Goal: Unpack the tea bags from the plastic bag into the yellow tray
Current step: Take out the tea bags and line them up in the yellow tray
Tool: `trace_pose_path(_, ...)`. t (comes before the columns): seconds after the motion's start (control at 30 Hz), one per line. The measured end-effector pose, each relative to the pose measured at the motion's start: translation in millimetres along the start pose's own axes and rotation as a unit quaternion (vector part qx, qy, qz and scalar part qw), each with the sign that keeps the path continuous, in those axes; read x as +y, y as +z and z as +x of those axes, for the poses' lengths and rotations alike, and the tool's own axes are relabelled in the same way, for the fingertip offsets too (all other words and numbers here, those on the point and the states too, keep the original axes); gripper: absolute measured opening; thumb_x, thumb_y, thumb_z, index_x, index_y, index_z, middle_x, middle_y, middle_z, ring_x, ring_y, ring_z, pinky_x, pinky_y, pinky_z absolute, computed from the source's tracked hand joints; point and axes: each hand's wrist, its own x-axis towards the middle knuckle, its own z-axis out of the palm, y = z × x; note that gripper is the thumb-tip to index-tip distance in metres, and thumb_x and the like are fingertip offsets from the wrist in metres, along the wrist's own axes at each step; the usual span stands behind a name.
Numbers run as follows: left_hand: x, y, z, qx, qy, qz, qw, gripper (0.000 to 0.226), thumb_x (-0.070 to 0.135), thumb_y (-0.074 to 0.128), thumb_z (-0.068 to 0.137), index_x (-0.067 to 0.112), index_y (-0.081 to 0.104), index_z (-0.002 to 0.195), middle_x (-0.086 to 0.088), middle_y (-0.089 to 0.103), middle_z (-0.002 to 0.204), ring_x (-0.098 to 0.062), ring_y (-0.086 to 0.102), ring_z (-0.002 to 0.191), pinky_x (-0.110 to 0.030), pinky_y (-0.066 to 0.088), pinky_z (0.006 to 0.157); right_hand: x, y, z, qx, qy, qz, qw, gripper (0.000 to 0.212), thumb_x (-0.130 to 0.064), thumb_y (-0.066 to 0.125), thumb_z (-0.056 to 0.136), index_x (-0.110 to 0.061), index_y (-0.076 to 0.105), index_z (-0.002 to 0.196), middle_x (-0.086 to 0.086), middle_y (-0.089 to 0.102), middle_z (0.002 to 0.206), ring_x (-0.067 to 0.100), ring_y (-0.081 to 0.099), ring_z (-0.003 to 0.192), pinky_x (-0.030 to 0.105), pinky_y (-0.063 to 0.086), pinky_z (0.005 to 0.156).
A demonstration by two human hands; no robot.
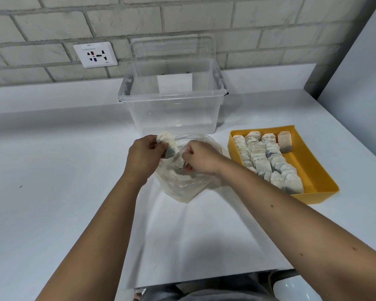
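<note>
A clear plastic bag (182, 187) with tea bags inside lies on the white table in the middle. My left hand (142, 156) grips a small stack of tea bags (168, 142) just above the bag's mouth. My right hand (199, 157) reaches into the bag's opening, its curled fingers pinching a tea bag (179, 162) there. The yellow tray (313, 170) sits to the right; three rows of tea bags (267, 158) fill its left part, and one single tea bag (284, 141) leans at the far end.
A clear plastic storage box (172, 98) stands open behind the bag, its lid leaning on the brick wall. A wall socket (95, 54) is at the upper left. The table's front edge (215, 276) runs near my body.
</note>
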Motion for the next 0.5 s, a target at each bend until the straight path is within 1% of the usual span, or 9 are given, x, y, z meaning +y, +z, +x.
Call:
trace_pose_path(0.03,-1,-1,-1,-0.003,-0.004,-0.009,1.000,0.008,0.016,0.063,0.091,0.017,0.071,0.089,-0.005,0.075,0.084,-0.024,0.072,0.081,-0.047,0.058,0.084,2,-8,-5,0.010,-0.014,0.015,1.000,0.020,-0.013,0.048,0.092,-0.008,0.055,0.074,0.017,0.073,0.084,0.030,0.071,0.083,0.049,0.055,0.083)
trace_pose_path(0.1,0,-2,-2,-0.010,-0.009,-0.023,1.000,0.010,0.013,0.062,0.093,0.009,0.071,0.095,-0.010,0.074,0.087,-0.021,0.071,0.076,-0.044,0.060,0.080,6,-26,-18,0.004,-0.027,0.104,0.994,0.013,-0.010,0.052,0.093,-0.008,0.056,0.081,0.015,0.071,0.086,0.026,0.072,0.084,0.050,0.056,0.086)
trace_pose_path(0.2,6,2,-7,-0.033,-0.021,-0.049,0.998,0.015,0.013,0.057,0.097,0.005,0.069,0.101,-0.011,0.074,0.087,-0.021,0.074,0.071,-0.036,0.062,0.071,7,-50,-38,-0.025,-0.064,0.257,0.964,0.010,-0.004,0.052,0.097,-0.005,0.056,0.088,0.014,0.068,0.086,0.021,0.071,0.081,0.041,0.058,0.087)
trace_pose_path(0.27,13,8,-12,-0.070,-0.040,-0.081,0.993,0.019,0.013,0.053,0.099,0.004,0.069,0.105,-0.010,0.074,0.087,-0.025,0.075,0.072,-0.034,0.061,0.067,6,-56,-43,-0.029,-0.085,0.299,0.950,0.010,-0.003,0.051,0.098,-0.005,0.055,0.089,0.013,0.066,0.086,0.020,0.070,0.079,0.038,0.057,0.083)
trace_pose_path(0.3,15,11,-15,-0.091,-0.051,-0.098,0.990,0.020,0.014,0.053,0.100,0.004,0.069,0.107,-0.011,0.074,0.089,-0.026,0.075,0.074,-0.035,0.061,0.067,6,-56,-43,-0.023,-0.087,0.286,0.954,0.010,-0.003,0.051,0.098,-0.006,0.054,0.089,0.012,0.065,0.085,0.019,0.070,0.078,0.038,0.057,0.081)
trace_pose_path(0.4,22,20,-23,-0.139,-0.083,-0.163,0.973,0.023,0.019,0.052,0.101,0.006,0.069,0.108,-0.013,0.075,0.093,-0.027,0.075,0.080,-0.037,0.062,0.074,10,-53,-41,0.027,-0.080,0.164,0.983,0.008,-0.008,0.053,0.097,-0.007,0.055,0.089,0.002,0.063,0.082,0.014,0.071,0.077,0.039,0.056,0.078)
trace_pose_path(0.5,26,27,-27,-0.160,-0.090,-0.196,0.963,0.025,0.025,0.055,0.100,0.004,0.069,0.104,-0.011,0.075,0.090,-0.026,0.074,0.082,-0.037,0.062,0.076,17,-55,-46,0.061,-0.068,0.106,0.990,0.006,-0.011,0.054,0.094,-0.006,0.053,0.090,0.002,0.064,0.080,0.012,0.071,0.073,0.041,0.057,0.073)
